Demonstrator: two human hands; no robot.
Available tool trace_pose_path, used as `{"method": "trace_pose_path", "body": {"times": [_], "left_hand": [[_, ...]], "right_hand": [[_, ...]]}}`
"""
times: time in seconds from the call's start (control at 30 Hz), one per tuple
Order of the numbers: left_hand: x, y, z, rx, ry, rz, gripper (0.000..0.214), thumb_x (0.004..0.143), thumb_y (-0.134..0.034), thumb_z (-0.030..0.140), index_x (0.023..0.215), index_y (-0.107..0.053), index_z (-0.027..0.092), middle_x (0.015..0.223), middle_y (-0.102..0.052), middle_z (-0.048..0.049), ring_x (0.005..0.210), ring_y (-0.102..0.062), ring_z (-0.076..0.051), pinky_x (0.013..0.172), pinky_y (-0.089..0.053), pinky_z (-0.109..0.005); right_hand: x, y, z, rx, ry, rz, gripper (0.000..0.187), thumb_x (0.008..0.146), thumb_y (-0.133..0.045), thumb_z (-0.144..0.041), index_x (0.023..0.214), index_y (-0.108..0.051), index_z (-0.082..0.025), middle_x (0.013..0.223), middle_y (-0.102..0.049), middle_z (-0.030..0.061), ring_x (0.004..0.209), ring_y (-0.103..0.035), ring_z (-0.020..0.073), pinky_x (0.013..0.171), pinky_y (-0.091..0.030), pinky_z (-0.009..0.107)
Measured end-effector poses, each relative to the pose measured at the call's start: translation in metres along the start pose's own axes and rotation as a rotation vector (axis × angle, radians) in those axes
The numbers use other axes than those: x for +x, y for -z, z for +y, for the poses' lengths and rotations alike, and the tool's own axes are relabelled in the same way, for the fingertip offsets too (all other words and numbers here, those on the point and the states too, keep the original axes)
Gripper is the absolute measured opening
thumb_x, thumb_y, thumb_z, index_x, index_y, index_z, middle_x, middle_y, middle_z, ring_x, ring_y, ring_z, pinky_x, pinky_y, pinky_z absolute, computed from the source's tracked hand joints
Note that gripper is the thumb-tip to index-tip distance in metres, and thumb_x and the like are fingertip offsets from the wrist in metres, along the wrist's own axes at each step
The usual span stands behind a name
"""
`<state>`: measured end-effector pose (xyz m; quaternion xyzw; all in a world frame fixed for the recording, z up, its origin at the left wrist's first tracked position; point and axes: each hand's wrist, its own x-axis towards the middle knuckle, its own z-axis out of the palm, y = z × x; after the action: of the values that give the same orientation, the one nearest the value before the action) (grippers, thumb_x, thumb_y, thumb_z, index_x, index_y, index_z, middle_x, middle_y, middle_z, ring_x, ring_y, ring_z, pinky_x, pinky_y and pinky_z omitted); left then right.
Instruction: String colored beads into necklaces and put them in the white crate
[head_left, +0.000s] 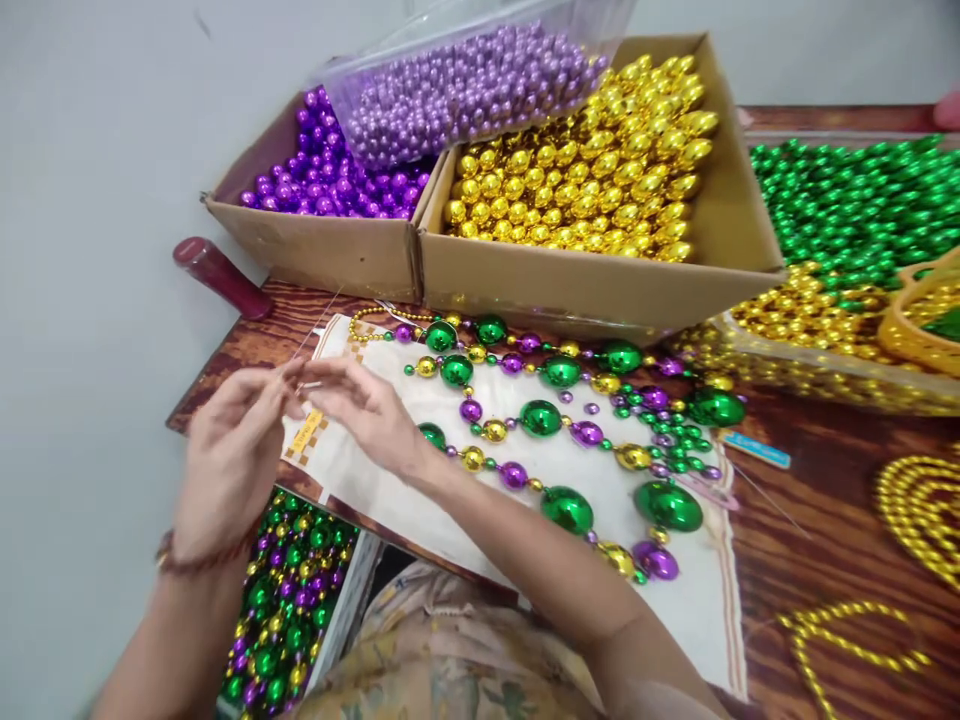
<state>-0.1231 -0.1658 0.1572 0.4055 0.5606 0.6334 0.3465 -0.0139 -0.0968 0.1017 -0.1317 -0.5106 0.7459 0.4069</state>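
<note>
Both hands up, over the left end of the cloth [701, 605]. Left hand [236, 440]: thumb and fingertips drawn together in a pinch, apparently on a fine thread [319, 323] that slants up past the cloth's far left corner. Right hand [367, 410]: fingers part-curled, tips meeting the left's; cannot tell whether they have hold of anything (too small and blurred there).

The strand [540, 418] of green, gold and purple beads winds across the cloth, partly under the right forearm. Loose beads [679, 445] sit by the cloth's right end.

Risks, as I judge them: a slack pinch could lose the thread, and beads might run off any unknotted end. The forearm, hung low, could drag the strand or scatter the loose beads off the cloth. Beyond the cloth, a bag [480, 95] lies tilted across the purple box [315, 245] and gold box [592, 290]; a knock could send it sliding down.
</note>
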Motion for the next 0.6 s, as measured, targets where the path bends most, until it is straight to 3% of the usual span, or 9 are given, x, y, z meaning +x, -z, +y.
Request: {"method": "trace_pose_path", "body": {"times": [0.1,0.17,0.3,0.37,0.5,0.6], "left_hand": [[-0.045,0.003,0.029,0.117,-0.191,0.016,0.009,0.082,-0.069,0.019,0.081,-0.074,0.026,0.081,-0.064,-0.0034,0.119,-0.056,-0.027,0.117,-0.036,-0.049],[-0.066,0.001,0.042,0.238,-0.294,0.029,0.016,0.076,-0.071,0.015,0.078,-0.077,0.029,0.102,-0.066,-0.0021,0.124,-0.052,-0.027,0.12,-0.032,-0.046],[-0.077,-0.011,0.045,0.314,-0.384,-0.062,0.021,0.075,-0.071,0.015,0.082,-0.079,0.033,0.111,-0.066,0.0006,0.123,-0.052,-0.025,0.116,-0.039,-0.04],[-0.071,-0.02,0.038,0.164,-0.281,-0.154,0.018,0.082,-0.068,0.017,0.087,-0.078,0.031,0.109,-0.067,-0.0012,0.119,-0.055,-0.023,0.11,-0.045,-0.038],[-0.048,-0.037,0.027,-0.205,0.17,-0.298,0.012,0.088,-0.066,0.024,0.078,-0.072,0.024,0.1,-0.069,-0.0043,0.104,-0.064,-0.02,0.085,-0.057,-0.029],[-0.037,-0.044,0.029,-0.325,0.383,-0.319,0.014,0.086,-0.069,0.027,0.074,-0.07,0.019,0.104,-0.07,-0.0068,0.11,-0.063,-0.022,0.075,-0.058,-0.024]], "right_hand": [[-0.03,-0.021,-0.024,0.01,0.094,-0.091,0.025,0.091,-0.063,-0.027,0.114,-0.063,-0.018,0.113,-0.07,0.007,0.105,-0.067,0.0154,0.097,-0.053,0.03],[-0.046,-0.029,-0.04,-0.011,0.175,-0.153,0.017,0.093,-0.058,-0.023,0.107,-0.065,-0.017,0.106,-0.071,0.0059,0.105,-0.066,0.015,0.098,-0.052,0.028],[-0.068,-0.031,-0.062,0.028,0.212,-0.18,0.019,0.094,-0.047,-0.017,0.099,-0.066,-0.017,0.101,-0.07,0.0058,0.099,-0.065,0.0134,0.094,-0.051,0.026],[-0.076,-0.026,-0.068,0.064,0.128,-0.104,0.012,0.091,-0.053,-0.018,0.093,-0.066,-0.017,0.093,-0.068,0.0036,0.086,-0.065,0.0115,0.083,-0.053,0.023],[-0.088,-0.017,-0.07,0.059,-0.032,0.072,0.01,0.091,-0.06,-0.026,0.085,-0.063,-0.018,0.066,-0.055,-0.0044,0.053,-0.051,0.0058,0.053,-0.043,0.018],[-0.091,-0.011,-0.066,-0.024,-0.062,0.105,0.015,0.094,-0.053,-0.028,0.09,-0.063,-0.018,0.06,-0.05,-0.0064,0.046,-0.044,0.0049,0.048,-0.038,0.018]]}}
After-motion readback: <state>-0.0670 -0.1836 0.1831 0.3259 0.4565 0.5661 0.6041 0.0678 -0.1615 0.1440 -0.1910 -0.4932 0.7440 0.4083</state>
